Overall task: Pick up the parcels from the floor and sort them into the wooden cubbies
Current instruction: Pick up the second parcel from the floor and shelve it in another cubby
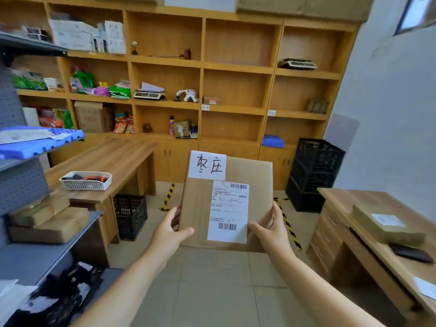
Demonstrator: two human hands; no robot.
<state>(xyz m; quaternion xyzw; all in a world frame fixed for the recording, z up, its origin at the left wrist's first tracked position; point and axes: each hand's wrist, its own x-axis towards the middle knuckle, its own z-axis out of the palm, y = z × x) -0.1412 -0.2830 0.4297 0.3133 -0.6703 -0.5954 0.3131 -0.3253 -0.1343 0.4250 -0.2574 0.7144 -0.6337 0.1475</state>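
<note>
I hold a flat brown cardboard parcel (200, 208) up in front of me, above the tiled floor. It carries a white handwritten paper tag at its top and a printed shipping label with barcodes. My left hand (171, 228) grips its lower left edge, thumb on the front face. Gripping the lower right edge is my right hand (271, 228). The wooden cubbies (236, 67) fill the wall ahead; several in the middle and right columns stand bare, and small white labels stick to two shelf edges.
A wooden desk (122, 161) with a white basket (86, 181) stands at left, a black crate (129, 215) under it. Stacked black crates (313, 173) stand at right beside another desk (377, 220) bearing a parcel (387, 226). A grey metal rack (28, 251) with wrapped parcels is at near left.
</note>
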